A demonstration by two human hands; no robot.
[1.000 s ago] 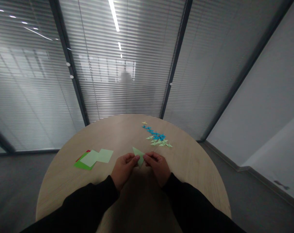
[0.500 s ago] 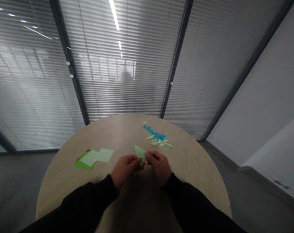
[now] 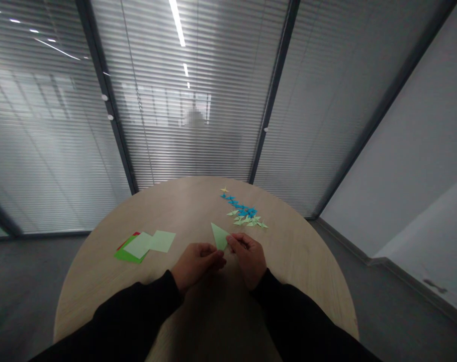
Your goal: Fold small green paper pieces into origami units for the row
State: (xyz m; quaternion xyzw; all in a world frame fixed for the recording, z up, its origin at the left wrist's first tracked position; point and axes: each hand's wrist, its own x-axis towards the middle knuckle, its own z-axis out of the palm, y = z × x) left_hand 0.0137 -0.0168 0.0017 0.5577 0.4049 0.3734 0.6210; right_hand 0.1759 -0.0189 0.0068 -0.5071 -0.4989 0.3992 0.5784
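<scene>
A pale green sheet of paper (image 3: 219, 236), folded to a triangle, is held up between my hands over the near middle of the table. My left hand (image 3: 198, 261) pinches its lower corner between thumb and fingers. At its right corner, my right hand (image 3: 248, 254) grips the paper with thumb and forefinger. Beyond my right hand lie several small folded paper stars: pale green ones (image 3: 247, 220), blue ones (image 3: 241, 206) and a yellow one (image 3: 224, 190).
On the round wooden table (image 3: 111, 296), left of my hands, lie flat pale green sheets (image 3: 163, 241), a bright green sheet (image 3: 128, 255) and a red edge of paper (image 3: 127, 240). Glass panels with blinds (image 3: 198, 151) stand behind the table. A white wall (image 3: 413, 176) rises at right.
My left thumb has slid down the folded paper to its lower corner, so more of its face shows. The right hand keeps its pinch, almost unmoved.
</scene>
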